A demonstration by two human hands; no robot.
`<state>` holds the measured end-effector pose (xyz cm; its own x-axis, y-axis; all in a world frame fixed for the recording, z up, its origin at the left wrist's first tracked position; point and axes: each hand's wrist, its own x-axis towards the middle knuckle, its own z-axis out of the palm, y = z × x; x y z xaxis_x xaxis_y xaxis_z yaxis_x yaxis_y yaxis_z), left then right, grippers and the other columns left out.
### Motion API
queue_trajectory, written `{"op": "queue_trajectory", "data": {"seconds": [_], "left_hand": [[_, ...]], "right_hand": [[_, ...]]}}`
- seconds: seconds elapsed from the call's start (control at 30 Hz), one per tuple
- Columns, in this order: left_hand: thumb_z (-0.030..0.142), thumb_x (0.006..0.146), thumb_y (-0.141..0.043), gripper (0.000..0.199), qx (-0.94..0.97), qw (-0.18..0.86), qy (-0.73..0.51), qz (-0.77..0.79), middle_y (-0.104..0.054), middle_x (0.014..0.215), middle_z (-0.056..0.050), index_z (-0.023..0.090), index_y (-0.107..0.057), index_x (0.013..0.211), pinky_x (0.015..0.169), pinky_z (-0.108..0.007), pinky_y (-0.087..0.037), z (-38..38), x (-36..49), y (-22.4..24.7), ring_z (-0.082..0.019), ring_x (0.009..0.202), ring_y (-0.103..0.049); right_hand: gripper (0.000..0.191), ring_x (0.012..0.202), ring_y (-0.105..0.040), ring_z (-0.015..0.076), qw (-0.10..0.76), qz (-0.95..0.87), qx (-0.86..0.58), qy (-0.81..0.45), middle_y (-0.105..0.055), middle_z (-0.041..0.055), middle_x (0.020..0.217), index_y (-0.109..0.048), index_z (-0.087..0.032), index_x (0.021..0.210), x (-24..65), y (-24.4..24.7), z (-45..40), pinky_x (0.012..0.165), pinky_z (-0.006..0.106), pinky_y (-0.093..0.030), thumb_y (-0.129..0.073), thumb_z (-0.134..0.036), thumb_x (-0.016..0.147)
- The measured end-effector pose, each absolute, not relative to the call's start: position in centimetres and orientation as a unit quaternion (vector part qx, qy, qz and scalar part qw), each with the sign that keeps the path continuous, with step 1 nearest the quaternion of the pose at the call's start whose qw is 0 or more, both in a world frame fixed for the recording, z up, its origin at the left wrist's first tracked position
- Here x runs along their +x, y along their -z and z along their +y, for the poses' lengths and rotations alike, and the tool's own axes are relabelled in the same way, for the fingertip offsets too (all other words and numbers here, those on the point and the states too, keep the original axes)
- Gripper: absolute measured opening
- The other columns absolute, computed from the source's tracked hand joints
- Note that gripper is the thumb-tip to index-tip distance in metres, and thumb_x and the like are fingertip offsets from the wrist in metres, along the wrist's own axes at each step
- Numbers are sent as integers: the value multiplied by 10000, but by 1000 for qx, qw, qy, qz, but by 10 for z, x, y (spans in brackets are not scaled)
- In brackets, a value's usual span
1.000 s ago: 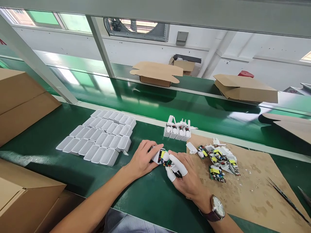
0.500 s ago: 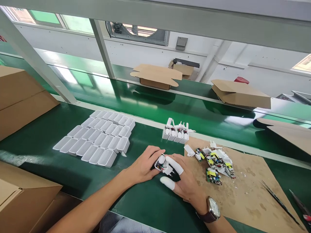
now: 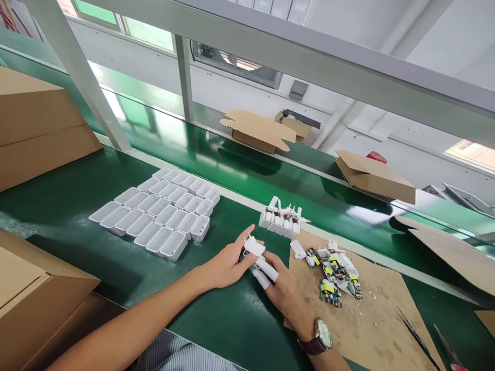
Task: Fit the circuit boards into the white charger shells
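Note:
Between my two hands is a white plug adapter (image 3: 254,246), its two-pin plug cover tilted up over the case. My left hand (image 3: 228,265) is closed on it, thumb pressing near the cover. White finger cots sit on the thumb and forefinger of my right hand (image 3: 288,296), which grips the adapter's lower end. Fingers hide most of the case. Just beyond stand several filled white cases (image 3: 279,221) in a row, plug covers hanging out on top. A loose white cover (image 3: 297,250) lies to their right.
Rows of open white cases (image 3: 154,206) stand at left. Circuit boards with plugs (image 3: 336,273) lie piled on a brown sheet (image 3: 371,330), with tweezers (image 3: 417,337) and red-handled scissors or pliers (image 3: 448,348) at right. Cardboard boxes (image 3: 42,288) flank the left; a green conveyor (image 3: 185,159) runs behind.
The plug cover has swung up from beside the case to over its opening. My left thumb now presses there, and my right fingers have closed in lower down. The view has shifted slightly.

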<state>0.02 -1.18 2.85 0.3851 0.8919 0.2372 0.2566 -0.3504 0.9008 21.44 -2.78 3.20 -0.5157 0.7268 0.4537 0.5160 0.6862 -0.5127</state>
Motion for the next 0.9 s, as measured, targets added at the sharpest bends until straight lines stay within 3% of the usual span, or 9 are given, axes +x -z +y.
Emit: {"op": "queue_trajectory", "data": {"seconds": [0.07, 0.13, 0.23, 0.3, 0.53, 0.73, 0.9], "left_hand": [[323, 1019, -572, 854, 720, 430, -378, 393, -628, 1454, -142, 273, -3, 1654, 888, -392, -609, -14, 0, -30, -239, 1131, -718], [391, 983, -641, 992, 708, 454, -365, 399, -532, 1549, -158, 294, 93, 1644, 980, -427, -580, -15, 1, -32, -260, 1239, -669], [481, 928, -711, 1102, 696, 464, -365, 409, -397, 1645, -148, 313, 115, 1639, 1185, -504, -423, -17, 1, -33, -298, 1461, -480], [509, 904, -732, 1117, 696, 453, -375, 412, -383, 1653, -144, 316, 82, 1643, 1218, -533, -372, -17, 2, -32, -318, 1505, -412], [469, 987, -626, 873, 721, 384, -389, 426, -495, 1567, -132, 357, -51, 1634, 1117, -545, -481, -16, 3, -22, -308, 1370, -554], [465, 995, -618, 828, 746, 327, -467, 345, -471, 1571, -174, 292, -127, 1639, 1127, -521, -482, -15, 3, -20, -320, 1413, -513], [332, 1055, -518, 587, 732, 334, -443, 396, -599, 1461, -123, 300, -279, 1589, 1089, -452, -523, -12, 5, -19, -246, 1284, -624]], "right_hand": [[453, 1094, -730, 236, 334, -856, -361, -158, -686, 135, 1285, -503, -218, 1439, 214, -31, -29, 925, 360, -651, -524, -116, 998], [421, 1039, -745, 228, 341, -854, -366, -144, -701, 119, 1241, -522, -229, 1406, 215, -33, -29, 880, 344, -661, -522, -134, 996], [366, 985, -751, 238, 367, -832, -401, -112, -714, 109, 1174, -565, -240, 1346, 218, -37, -30, 830, 347, -667, -557, -178, 985], [341, 986, -746, 240, 365, -832, -402, -116, -708, 109, 1177, -598, -245, 1306, 218, -38, -29, 839, 355, -663, -569, -166, 976], [400, 1021, -726, 214, 365, -839, -368, -164, -674, 90, 1209, -603, -287, 1310, 216, -35, -25, 871, 353, -649, -530, -88, 971], [429, 973, -729, 253, 361, -830, -388, -175, -682, 126, 1177, -579, -236, 1347, 220, -32, -30, 815, 386, -655, -515, -104, 944], [435, 970, -719, 258, 337, -846, -390, -133, -669, 134, 1197, -615, -243, 1325, 217, -19, -29, 789, 390, -651, -508, -76, 938]]}}
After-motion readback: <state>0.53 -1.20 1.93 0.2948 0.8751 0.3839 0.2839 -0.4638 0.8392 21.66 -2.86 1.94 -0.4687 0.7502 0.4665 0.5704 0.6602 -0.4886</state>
